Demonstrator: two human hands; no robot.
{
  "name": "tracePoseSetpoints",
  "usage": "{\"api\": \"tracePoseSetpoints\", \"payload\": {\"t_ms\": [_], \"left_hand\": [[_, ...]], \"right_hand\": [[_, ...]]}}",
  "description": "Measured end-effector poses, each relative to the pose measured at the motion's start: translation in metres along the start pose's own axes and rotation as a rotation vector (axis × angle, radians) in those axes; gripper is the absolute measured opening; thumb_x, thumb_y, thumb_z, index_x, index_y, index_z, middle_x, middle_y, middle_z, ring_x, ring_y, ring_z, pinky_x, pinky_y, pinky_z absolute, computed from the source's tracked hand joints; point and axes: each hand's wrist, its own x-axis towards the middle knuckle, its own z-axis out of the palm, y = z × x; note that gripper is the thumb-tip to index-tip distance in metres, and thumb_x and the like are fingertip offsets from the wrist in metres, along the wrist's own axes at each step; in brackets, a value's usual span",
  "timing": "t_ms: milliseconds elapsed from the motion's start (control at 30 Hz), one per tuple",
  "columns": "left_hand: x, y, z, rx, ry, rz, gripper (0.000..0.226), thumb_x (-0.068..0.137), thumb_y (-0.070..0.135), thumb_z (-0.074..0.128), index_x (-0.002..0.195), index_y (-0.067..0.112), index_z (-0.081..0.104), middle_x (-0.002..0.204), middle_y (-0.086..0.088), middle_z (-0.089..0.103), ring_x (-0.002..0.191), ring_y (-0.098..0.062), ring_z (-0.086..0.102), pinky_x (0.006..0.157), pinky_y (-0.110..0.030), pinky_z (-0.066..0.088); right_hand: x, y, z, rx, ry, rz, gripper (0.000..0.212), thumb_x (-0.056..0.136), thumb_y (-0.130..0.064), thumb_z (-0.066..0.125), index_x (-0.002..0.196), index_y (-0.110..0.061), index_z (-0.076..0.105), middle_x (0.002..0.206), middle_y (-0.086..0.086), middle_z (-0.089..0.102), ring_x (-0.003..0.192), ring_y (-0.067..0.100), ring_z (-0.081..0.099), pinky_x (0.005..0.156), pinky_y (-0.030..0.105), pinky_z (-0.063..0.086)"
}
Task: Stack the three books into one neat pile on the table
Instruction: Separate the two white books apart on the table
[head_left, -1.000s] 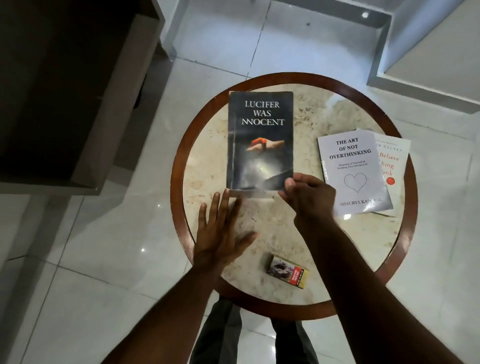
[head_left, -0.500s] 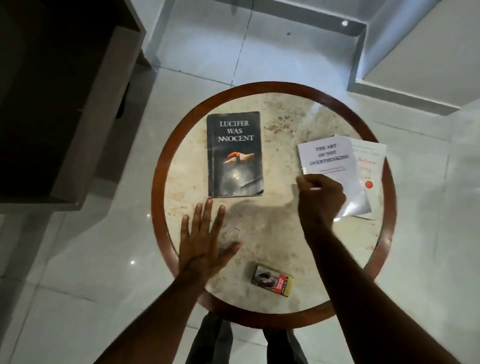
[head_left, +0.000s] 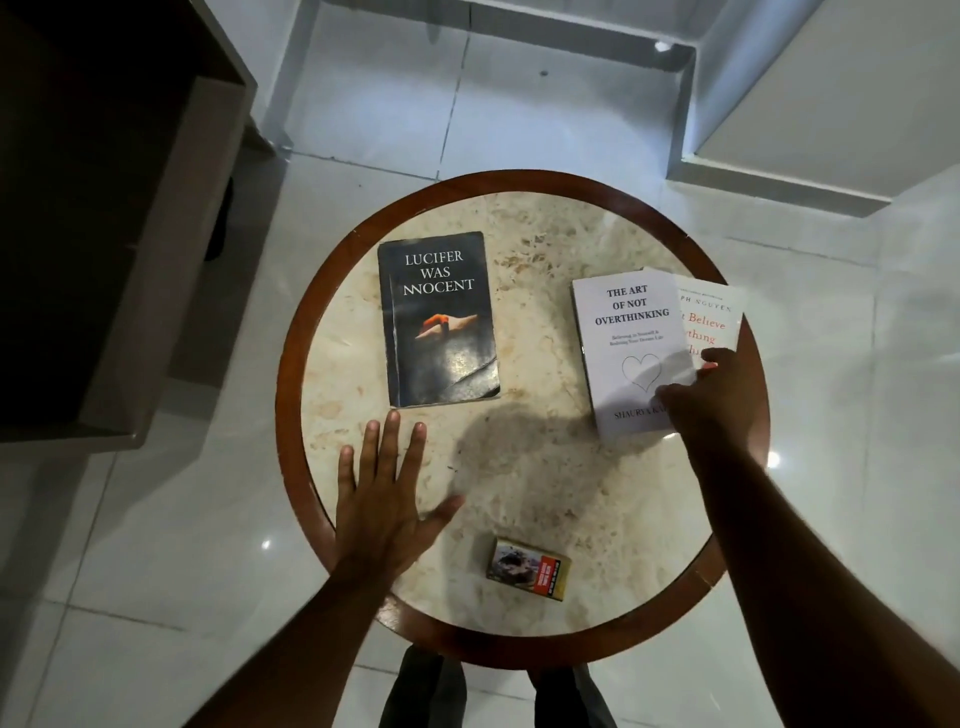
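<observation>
A round bench (head_left: 519, 644) with a pale marbled top and a dark wooden rim is seen from above. On its left part a dark book (head_left: 439, 319), titled "Lucifer Was Innocent", is laid flat and alone, face up. On the right part a white book (head_left: 626, 338), "The Art of Not Overthinking", is laid slightly askew over a second white book (head_left: 714, 317) with red lettering, so that only the right strip of the lower one is shown; the two are touching, well apart from the dark book. The left hand (head_left: 384, 499) is spread flat on the bench, fingers apart, just below the dark book's near edge, with nothing held. The right hand (head_left: 706, 397) is placed at the near right corner of the white book, its fingers reaching over the cover and the lower book's edge; whether anything is gripped cannot be told. A small printed packet (head_left: 527, 569) is lying near the front rim, between the two forearms.
</observation>
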Motion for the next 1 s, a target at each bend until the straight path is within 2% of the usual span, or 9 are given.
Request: {"api": "tracePoseSetpoints", "payload": {"t_ms": [67,200,300,400,533,600,700,833,1000], "left_hand": [[-0.001,0.001,0.0,-0.017,0.002,0.001,0.1,0.086,0.088,0.021,0.163,0.026,0.011,0.173,-0.011,0.006,0.159,-0.034,0.008,0.125,-0.058,0.007],[-0.001,0.0,0.0,-0.038,0.006,0.007,0.1,0.086,0.088,0.021,0.163,0.027,0.009,0.173,-0.01,0.005,0.159,-0.033,0.007,0.125,-0.058,0.006],[-0.001,-0.001,0.001,-0.035,0.011,0.013,0.1,0.086,0.088,0.022,0.163,0.027,0.004,0.173,-0.01,0.002,0.159,-0.032,0.004,0.125,-0.055,0.001],[-0.002,-0.002,0.002,-0.044,0.025,0.017,0.099,0.087,0.087,0.025,0.163,0.029,0.0,0.173,-0.009,0.001,0.159,-0.032,0.003,0.125,-0.053,-0.002],[-0.002,-0.002,0.001,-0.046,0.032,0.024,0.099,0.087,0.086,0.025,0.163,0.029,0.0,0.173,-0.01,0.005,0.159,-0.033,0.007,0.125,-0.052,-0.003],[-0.001,-0.002,0.001,-0.055,0.032,0.023,0.098,0.087,0.086,0.026,0.164,0.028,0.005,0.173,-0.01,0.008,0.159,-0.033,0.008,0.125,-0.052,-0.002],[-0.001,-0.001,0.002,-0.067,0.034,0.02,0.1,0.086,0.086,0.031,0.164,0.026,0.015,0.173,-0.011,0.012,0.159,-0.034,0.011,0.126,-0.052,-0.002],[-0.002,-0.001,0.002,-0.047,0.038,0.026,0.1,0.087,0.087,0.027,0.164,0.025,0.014,0.173,-0.011,0.01,0.159,-0.034,0.01,0.126,-0.054,0.002],[-0.003,-0.002,0.002,-0.028,0.05,0.021,0.099,0.088,0.085,0.03,0.163,0.022,0.021,0.172,-0.012,0.012,0.159,-0.034,0.01,0.125,-0.059,0.012]], "right_hand": [[0.0,-0.001,-0.004,0.034,-0.027,0.05,0.051,0.07,0.003,0.075,0.119,-0.006,0.061,0.124,0.017,0.068,0.111,0.036,0.065,0.091,0.046,0.057],[0.0,-0.001,-0.005,0.152,-0.054,0.081,0.032,0.066,0.013,0.065,0.079,-0.016,0.06,0.119,0.013,0.071,0.106,0.036,0.067,0.086,0.045,0.057],[0.004,0.003,-0.003,0.235,-0.075,0.176,0.023,0.073,0.011,0.062,0.09,-0.005,0.065,0.122,0.014,0.069,0.109,0.041,0.067,0.088,0.053,0.059],[0.009,0.006,-0.002,0.253,-0.163,0.208,0.015,0.077,0.009,0.061,0.078,-0.006,0.062,0.103,0.013,0.071,0.099,0.044,0.07,0.087,0.062,0.059],[0.006,-0.007,-0.004,0.423,-0.233,0.172,0.024,0.079,0.019,0.054,0.064,0.0,0.054,0.086,0.02,0.065,0.083,0.037,0.063,0.06,0.035,0.057],[-0.003,-0.022,0.001,0.507,-0.346,0.095,0.013,0.078,0.02,0.055,0.068,0.012,0.054,0.075,0.016,0.056,0.075,0.032,0.055,0.064,0.037,0.047],[-0.022,-0.053,0.024,0.443,-0.397,-0.07,0.035,0.076,0.017,0.06,0.055,-0.011,0.063,0.053,0.007,0.054,0.057,0.024,0.051,0.059,0.042,0.043],[-0.046,-0.092,0.069,0.285,-0.345,-0.129,0.022,0.071,0.006,0.062,0.074,-0.01,0.076,0.076,0.013,0.075,0.074,0.031,0.071,0.068,0.04,0.058],[-0.055,-0.107,0.104,0.237,-0.408,-0.107,0.027,0.072,0.007,0.058,0.073,-0.014,0.075,0.073,0.006,0.072,0.077,0.029,0.071,0.07,0.034,0.059]]}}
